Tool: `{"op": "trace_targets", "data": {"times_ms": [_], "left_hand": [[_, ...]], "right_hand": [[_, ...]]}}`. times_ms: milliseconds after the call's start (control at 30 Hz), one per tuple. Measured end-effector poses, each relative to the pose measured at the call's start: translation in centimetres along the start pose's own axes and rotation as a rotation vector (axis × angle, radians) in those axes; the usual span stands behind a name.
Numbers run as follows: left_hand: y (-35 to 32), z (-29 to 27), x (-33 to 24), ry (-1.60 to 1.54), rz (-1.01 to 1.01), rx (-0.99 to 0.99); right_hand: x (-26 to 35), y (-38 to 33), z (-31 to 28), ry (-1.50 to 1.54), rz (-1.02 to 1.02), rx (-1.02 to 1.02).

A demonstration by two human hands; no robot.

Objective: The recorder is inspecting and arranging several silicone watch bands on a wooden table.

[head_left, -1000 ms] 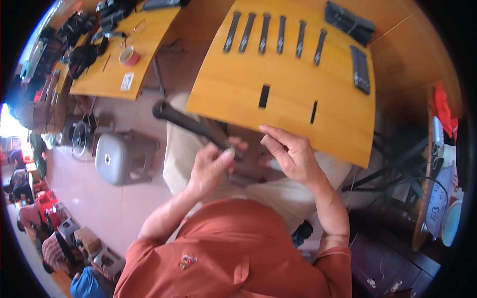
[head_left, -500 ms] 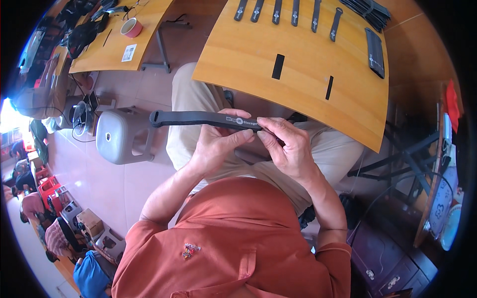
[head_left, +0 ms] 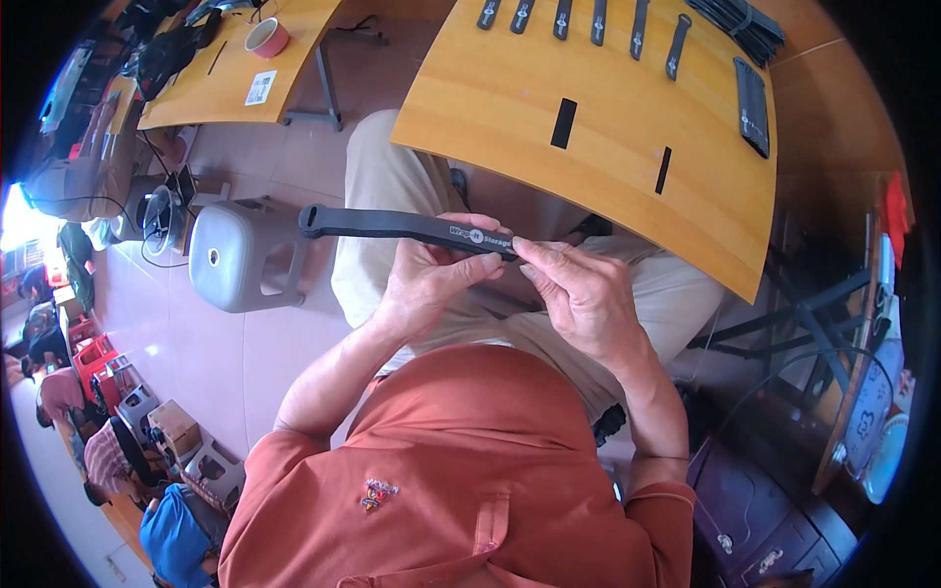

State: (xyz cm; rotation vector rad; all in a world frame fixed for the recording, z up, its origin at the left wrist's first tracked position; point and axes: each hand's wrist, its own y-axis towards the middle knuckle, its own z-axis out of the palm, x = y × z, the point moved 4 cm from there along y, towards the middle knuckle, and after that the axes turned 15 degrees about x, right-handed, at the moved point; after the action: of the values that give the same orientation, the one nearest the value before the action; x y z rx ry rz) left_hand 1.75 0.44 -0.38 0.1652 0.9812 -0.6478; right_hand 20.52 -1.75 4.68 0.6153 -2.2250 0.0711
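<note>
A dark grey hook-and-loop strap [head_left: 377, 224] with pale lettering lies level above my lap, its slotted end sticking out to the left. My left hand [head_left: 431, 281] grips it near its right end, thumb below and fingers behind. At that right end my right hand [head_left: 586, 296] pinches thumb and fingertips together, covering the tip. Several similar straps [head_left: 598, 24] lie in a row at the table's far side. A folded dark strap [head_left: 752, 108] lies by the table's right edge, and a tied bundle of dark strips [head_left: 740, 29] sits beyond it.
The wooden table [head_left: 490, 108] in front has two black strips [head_left: 563, 123] on its top. To the left stand a grey plastic stool [head_left: 235, 260] and another table [head_left: 225, 98] with a pink cup [head_left: 267, 39]. A purple cabinet [head_left: 755, 510] is at the lower right.
My right hand has shifted slightly right, its fingers drawn closer together at the strap's end. My left hand keeps its hold. The whole view has moved a little.
</note>
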Motion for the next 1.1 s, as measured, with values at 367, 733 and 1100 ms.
{"op": "trace_targets", "data": {"times_ms": [367,733,1100], "left_hand": [[0.0,0.1,0.2,0.033,0.012,0.018],[-0.5,0.6,0.0,0.186,0.049,-0.065],[-1.3,1.0,1.5,0.238,0.124,-0.140]], "right_hand": [[0.0,-0.2,-0.1,-0.103,-0.047,-0.025],[0.5,-0.5,0.6,-0.163,0.027,-0.047],[1.1,-0.8,2.7,-0.098,0.184,-0.049]]}}
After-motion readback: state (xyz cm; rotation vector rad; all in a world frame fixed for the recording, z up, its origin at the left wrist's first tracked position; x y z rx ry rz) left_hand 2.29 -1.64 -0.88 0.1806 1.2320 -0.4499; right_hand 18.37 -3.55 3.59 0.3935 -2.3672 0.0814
